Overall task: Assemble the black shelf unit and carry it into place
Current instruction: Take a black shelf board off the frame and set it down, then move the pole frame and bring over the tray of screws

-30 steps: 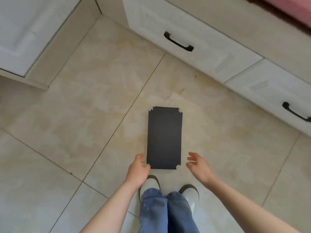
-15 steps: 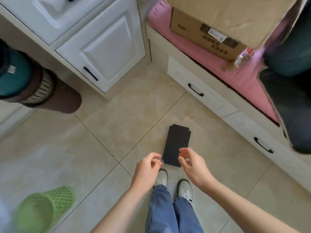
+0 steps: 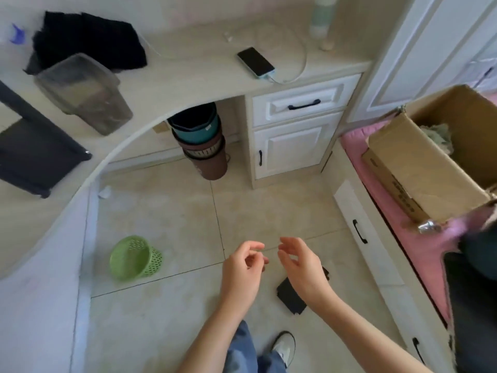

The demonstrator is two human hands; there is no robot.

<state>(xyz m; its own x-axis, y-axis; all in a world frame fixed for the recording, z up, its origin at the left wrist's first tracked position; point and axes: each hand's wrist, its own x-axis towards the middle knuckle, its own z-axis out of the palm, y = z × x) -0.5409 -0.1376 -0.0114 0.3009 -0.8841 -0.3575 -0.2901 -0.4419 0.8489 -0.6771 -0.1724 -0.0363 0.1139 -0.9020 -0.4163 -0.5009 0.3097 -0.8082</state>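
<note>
Floor: pale tiled floor (image 3: 166, 211), the landmark for everything here.
Desk: a curved cream desk (image 3: 188, 76) rises at the floor's far edge, sweeping round to the left.
Cardboard box: an open cardboard box (image 3: 419, 168) sits on a pink cushion (image 3: 360, 157), right of the floor.
Desk load: a black tray (image 3: 32, 157), a clear plastic bin (image 3: 86, 92) on its side, a dark cloth (image 3: 88, 39) and a phone (image 3: 256, 61) on a white cable.
Stacked bins: brown and teal stacked bins (image 3: 200, 141) stand on the floor under the desk.
Green basket: a green basket (image 3: 134, 258) lies tipped over on the floor, left of the hands.
Black panel: the black shelf panel (image 3: 290, 296) lies flat on the floor, partly hidden under the right forearm, untouched.
Left hand: left hand (image 3: 242, 273) hangs above the floor, fingers loosely curled, holding nothing.
Right hand: right hand (image 3: 302, 265) hovers just beside it, apart, fingers relaxed and empty.
Shoe: one white shoe (image 3: 285, 345) shows on the floor below the panel.
</note>
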